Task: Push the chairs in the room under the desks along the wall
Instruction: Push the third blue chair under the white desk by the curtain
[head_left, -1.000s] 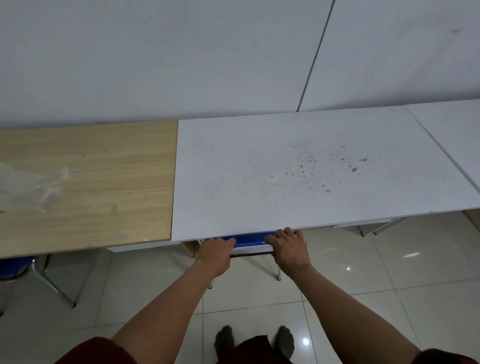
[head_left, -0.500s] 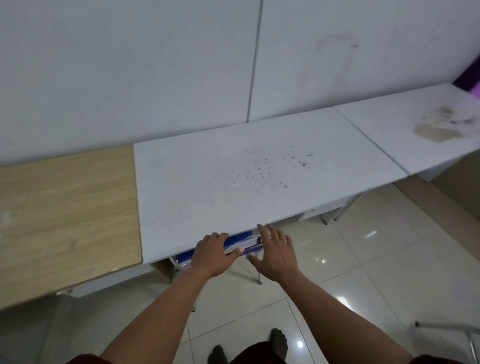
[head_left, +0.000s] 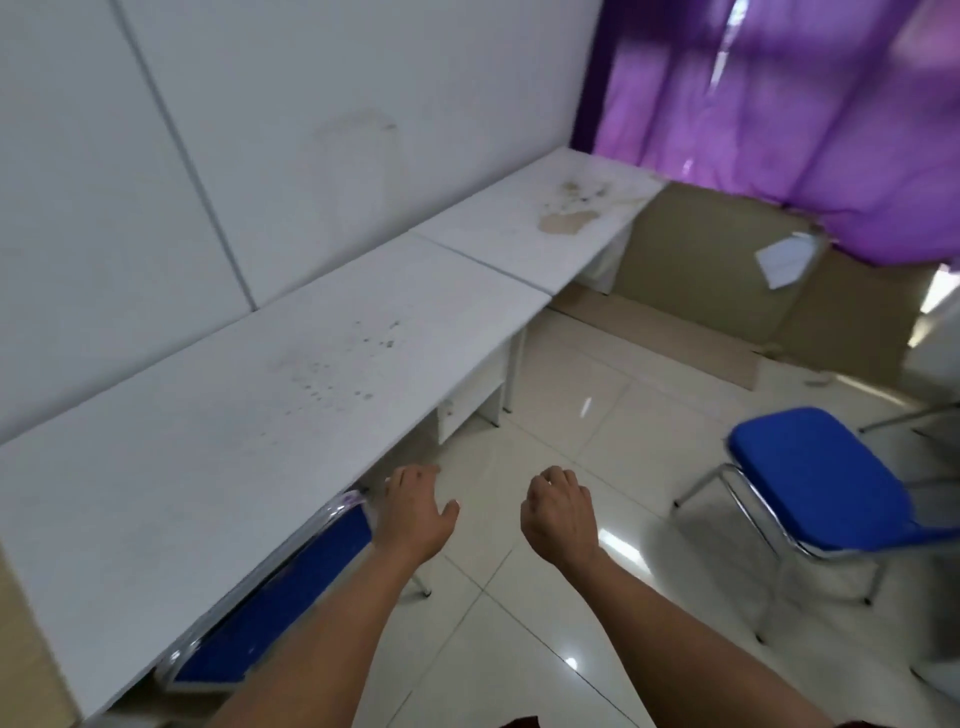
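One chair (head_left: 291, 587) sits tucked under the desk (head_left: 218, 447), just left of the left hand (head_left: 415, 514). Both the left hand and the right hand (head_left: 558, 514) hang empty, fingers loosely curled. A second chair (head_left: 815, 478) stands well right of the right hand, not yet pushed in.

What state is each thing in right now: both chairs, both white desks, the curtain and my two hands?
Chair at the near desk: pushed under, backrest at the desk edge.
Chair on the floor: out in the room, not under any desk.
Near desk: top bare, speckled.
Far desk: top stained, no chair visible under it.
Curtain: drawn.
Left hand: empty.
Right hand: empty.
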